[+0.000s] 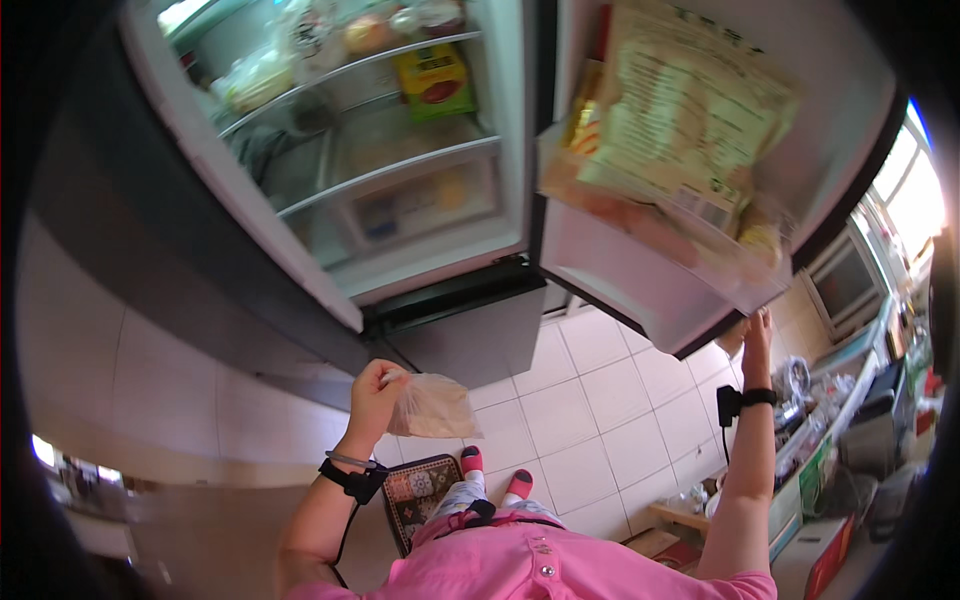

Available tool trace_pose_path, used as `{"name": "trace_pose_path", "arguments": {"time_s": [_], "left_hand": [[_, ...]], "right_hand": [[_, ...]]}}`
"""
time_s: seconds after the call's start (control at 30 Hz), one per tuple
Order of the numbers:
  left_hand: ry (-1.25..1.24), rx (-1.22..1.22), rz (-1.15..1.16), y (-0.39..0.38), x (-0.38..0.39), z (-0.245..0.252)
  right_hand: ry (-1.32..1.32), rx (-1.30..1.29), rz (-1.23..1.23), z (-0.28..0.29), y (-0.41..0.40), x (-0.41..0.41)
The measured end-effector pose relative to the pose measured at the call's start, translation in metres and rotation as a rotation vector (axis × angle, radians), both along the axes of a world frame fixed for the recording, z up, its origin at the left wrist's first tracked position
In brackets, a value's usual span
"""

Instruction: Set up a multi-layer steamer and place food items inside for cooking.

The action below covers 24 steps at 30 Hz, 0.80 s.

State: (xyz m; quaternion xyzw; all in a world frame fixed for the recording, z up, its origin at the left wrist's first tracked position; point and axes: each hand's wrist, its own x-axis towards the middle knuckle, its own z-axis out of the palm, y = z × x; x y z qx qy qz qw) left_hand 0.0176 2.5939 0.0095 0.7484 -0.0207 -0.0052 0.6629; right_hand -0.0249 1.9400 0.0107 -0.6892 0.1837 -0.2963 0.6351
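Note:
My left hand (pixel 377 396) pinches the gathered neck of a thin clear plastic bag (pixel 435 407). Something pale and flat lies inside, too blurred to name. Before me stands an open refrigerator (pixel 450 274) with lit glass shelves. My right hand (pixel 757 337) is at the lower outer edge of the open refrigerator door (pixel 615 262), fingers against it and partly hidden. A large printed food package (pixel 682 112) stands in the door's clear bin (pixel 667 240). On the middle shelf is a yellow-green box (pixel 436 81).
Bagged food (pixel 259 79) fills the upper shelf; a clear drawer (pixel 424 202) sits below. A patterned mat (pixel 421 491) lies by my feet on the tiled floor (pixel 577 420). To the right, a cluttered counter (pixel 817 450) holds plastic bags and containers, beneath a window (pixel 911 180).

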Motion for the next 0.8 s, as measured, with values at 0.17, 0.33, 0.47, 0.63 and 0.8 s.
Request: {"name": "trace_pose_path", "arguments": {"time_s": [0.17,0.33,0.47,0.63,0.8], "left_hand": [[0.017,0.095,0.202,0.057,-0.018,-0.007],[0.002,0.063,0.259,0.108,0.001,-0.011],[-0.045,0.262,0.212,0.122,0.02,-0.004],[-0.019,0.184,0.124,0.111,0.029,0.009],[-0.013,0.071,0.028,0.089,0.033,0.026]], "right_hand": [[-0.023,0.092,0.143,-0.004,0.03,-0.008],[-0.033,0.041,0.11,-0.027,0.047,-0.047],[-0.043,0.101,0.146,-0.018,0.082,-0.08],[-0.042,0.105,0.095,-0.013,0.128,-0.124],[0.04,0.019,0.103,-0.01,0.165,-0.175]]}}
